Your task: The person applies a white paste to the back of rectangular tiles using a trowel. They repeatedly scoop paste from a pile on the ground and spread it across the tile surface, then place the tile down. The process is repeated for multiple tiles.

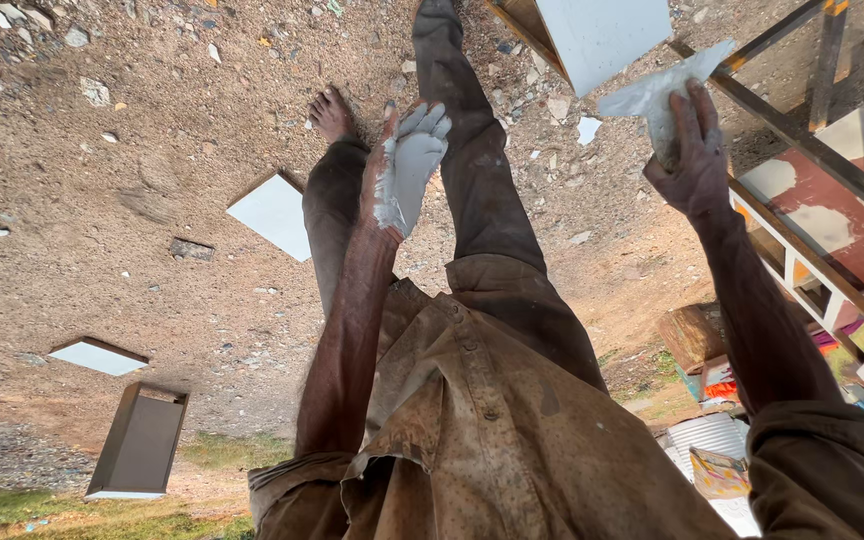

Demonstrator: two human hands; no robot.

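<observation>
Stony, sandy ground (122, 150) fills the left and upper part of the frame, with two white-painted panels (274, 213) lying flat on it at centre left and lower left. A grey open-fronted box (140, 442) stands at lower left beside a strip of grass (42, 510), and a wooden frame (812, 145) with white and red patches fills the right edge.

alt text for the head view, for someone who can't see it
A person looks down at their own two hands over gravel: the left hand is open and coated in white paste, and the right hand grips a white crumpled bag beside a wooden frame. White-painted panels lie on the ground.
</observation>
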